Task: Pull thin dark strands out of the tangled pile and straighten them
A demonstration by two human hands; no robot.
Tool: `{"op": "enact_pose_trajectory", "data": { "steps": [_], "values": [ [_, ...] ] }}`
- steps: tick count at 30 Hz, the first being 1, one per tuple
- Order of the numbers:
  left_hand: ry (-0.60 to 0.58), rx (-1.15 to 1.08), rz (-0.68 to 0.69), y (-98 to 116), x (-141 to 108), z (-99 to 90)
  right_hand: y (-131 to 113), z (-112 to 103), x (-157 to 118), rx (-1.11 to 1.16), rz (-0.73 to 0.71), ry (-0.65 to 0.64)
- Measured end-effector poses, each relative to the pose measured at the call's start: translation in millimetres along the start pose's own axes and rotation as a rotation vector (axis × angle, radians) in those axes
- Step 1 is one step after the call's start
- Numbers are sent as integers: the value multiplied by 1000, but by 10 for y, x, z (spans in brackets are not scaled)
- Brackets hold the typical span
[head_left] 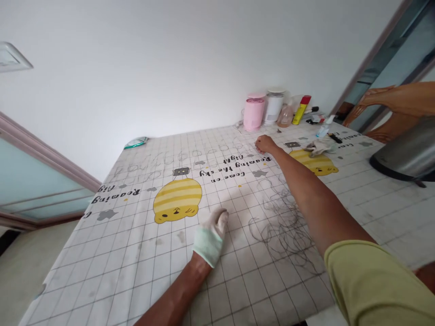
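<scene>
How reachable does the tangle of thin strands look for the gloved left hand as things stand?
Probably yes: the left hand is just left of the tangle, with only tablecloth visible between them; the right arm lies along its other side.

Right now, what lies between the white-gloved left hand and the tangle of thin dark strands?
Only white, gridded tablecloth shows between the left hand and the tangle; in the head view, that stretch looks bare.

We see a matt knit cloth glove (206, 246) on the left hand (214, 226), a smooth tablecloth (118, 267) with a faint sheen, smooth plastic on the pink canister (253, 114), satiny metal on the cylinder (409, 151) and polished wood on the furniture (409, 99).
</scene>
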State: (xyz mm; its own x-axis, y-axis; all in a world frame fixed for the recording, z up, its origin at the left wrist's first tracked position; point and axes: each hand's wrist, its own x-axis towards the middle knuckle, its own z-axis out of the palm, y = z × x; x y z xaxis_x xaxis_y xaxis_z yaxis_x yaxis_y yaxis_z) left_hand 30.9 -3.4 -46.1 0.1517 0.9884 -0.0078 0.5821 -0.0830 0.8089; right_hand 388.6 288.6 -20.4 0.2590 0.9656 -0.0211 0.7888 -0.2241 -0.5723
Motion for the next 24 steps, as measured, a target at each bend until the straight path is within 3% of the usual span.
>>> {"op": "enact_pose_trajectory", "data": {
  "steps": [7,13,19,24],
  "values": [
    [-12,-30,-45,1,13,12,62,164,452,-170,19,80],
    [-16,-9,-85,-4,34,22,50,184,452,-206,43,114],
    [-32,-1,-41,-21,51,5,52,-150,22,-186,62,43],
    [-38,12,-44,4,91,14,174,-518,-756,-88,-55,-48]
  ]
}}
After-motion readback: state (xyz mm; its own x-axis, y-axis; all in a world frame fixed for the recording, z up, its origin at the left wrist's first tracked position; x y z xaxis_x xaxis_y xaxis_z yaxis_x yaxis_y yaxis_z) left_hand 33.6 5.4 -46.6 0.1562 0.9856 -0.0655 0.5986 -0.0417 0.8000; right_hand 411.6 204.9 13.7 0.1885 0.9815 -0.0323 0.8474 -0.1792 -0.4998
